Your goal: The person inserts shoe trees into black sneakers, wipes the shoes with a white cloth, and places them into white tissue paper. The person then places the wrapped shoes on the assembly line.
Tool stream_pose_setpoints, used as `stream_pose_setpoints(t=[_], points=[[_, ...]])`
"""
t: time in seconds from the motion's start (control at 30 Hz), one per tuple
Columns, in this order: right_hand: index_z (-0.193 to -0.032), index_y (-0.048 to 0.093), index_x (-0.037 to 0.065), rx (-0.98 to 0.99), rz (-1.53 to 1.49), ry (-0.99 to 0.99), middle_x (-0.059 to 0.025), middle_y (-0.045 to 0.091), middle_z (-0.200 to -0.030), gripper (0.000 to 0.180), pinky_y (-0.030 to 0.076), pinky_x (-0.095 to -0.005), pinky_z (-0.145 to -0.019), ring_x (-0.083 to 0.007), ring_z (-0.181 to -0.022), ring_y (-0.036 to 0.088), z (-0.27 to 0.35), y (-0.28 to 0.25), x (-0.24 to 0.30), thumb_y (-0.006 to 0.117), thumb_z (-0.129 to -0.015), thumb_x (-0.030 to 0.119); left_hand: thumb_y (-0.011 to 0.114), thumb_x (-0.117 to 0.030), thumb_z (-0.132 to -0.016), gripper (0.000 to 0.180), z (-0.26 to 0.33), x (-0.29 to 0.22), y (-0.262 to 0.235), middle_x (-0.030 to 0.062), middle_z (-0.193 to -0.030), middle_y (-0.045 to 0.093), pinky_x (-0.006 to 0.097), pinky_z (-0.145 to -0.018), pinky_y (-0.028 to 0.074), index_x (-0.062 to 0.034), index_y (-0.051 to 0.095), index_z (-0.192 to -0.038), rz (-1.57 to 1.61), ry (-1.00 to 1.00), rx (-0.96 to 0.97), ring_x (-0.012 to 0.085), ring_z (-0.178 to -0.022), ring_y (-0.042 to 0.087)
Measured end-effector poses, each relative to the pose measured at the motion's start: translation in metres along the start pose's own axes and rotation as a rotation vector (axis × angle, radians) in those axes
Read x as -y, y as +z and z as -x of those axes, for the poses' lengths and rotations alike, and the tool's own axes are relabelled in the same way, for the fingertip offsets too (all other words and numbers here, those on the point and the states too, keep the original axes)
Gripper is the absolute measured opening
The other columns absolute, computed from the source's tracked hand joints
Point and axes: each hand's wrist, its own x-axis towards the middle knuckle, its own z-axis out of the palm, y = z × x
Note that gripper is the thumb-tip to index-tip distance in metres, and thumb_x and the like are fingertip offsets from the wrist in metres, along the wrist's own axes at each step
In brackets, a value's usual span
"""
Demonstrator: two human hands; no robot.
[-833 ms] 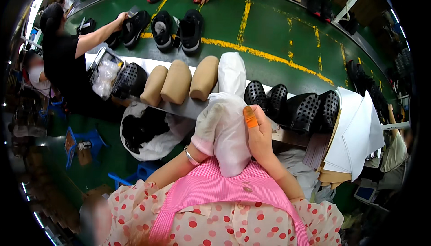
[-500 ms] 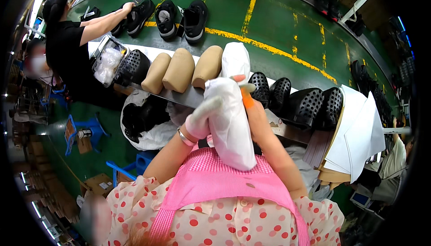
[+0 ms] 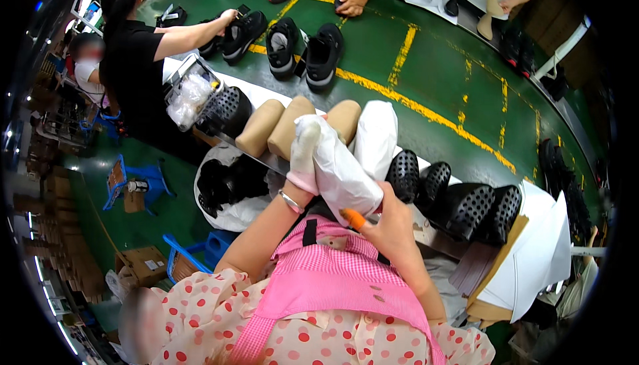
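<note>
A shoe form wrapped in white paper (image 3: 343, 168) lies tilted between my hands, in front of my pink apron. My left hand (image 3: 304, 155), in a whitish glove, is closed along its far left side. At the near end my right hand (image 3: 389, 217) grips the paper, with an orange finger cot on the thumb. Some of the right fingers are hidden behind the form. Just beyond stands another white-wrapped form (image 3: 376, 138). Bare beige forms, one (image 3: 259, 128) at the left end, stand in a row beside it on the bench.
Black perforated shoe forms (image 3: 462, 208) and a stack of white paper sheets (image 3: 526, 252) sit to the right. A clear bin of plastic bags (image 3: 190, 102) is at left, near a co-worker in black (image 3: 136, 78). Black shoes (image 3: 324, 55) stand on the green belt. A blue stool (image 3: 140, 182) is lower left.
My right hand has moved from the far end of the wrapped form to its near end. The form is tilted more and its near end is farther from my apron.
</note>
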Motion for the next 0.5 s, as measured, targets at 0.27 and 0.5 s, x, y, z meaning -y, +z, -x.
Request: stream_pose_setpoints(t=[0.27, 0.5], points=[[-0.103, 0.058, 0.002, -0.151, 0.070, 0.119, -0.0159, 0.065, -0.069, 0.056, 0.053, -0.0379, -0.059, -0.0315, -0.061, 0.066, -0.086, 0.029, 0.002, 0.082, -0.067, 0.037, 0.057, -0.035, -0.094, 0.046, -0.098, -0.035, -0.014, 0.0060, -0.106, 0.061, 0.030, -0.082, 0.050, -0.0050, 0.051, -0.128, -0.265, -0.048, 0.048, 0.0154, -0.092, 0.060], [-0.094, 0.061, -0.001, -0.209, 0.071, 0.320, -0.0165, 0.067, -0.071, 0.049, 0.052, -0.0349, -0.062, -0.0281, -0.065, 0.068, -0.191, 0.021, -0.014, 0.080, -0.068, 0.035, 0.063, -0.019, -0.087, 0.021, -0.278, -0.099, -0.068, 0.0054, -0.089, 0.064, 0.030, -0.078, 0.050, -0.0052, 0.066, -0.102, -1.740, 0.527, 0.025, 0.0202, -0.087, 0.063]])
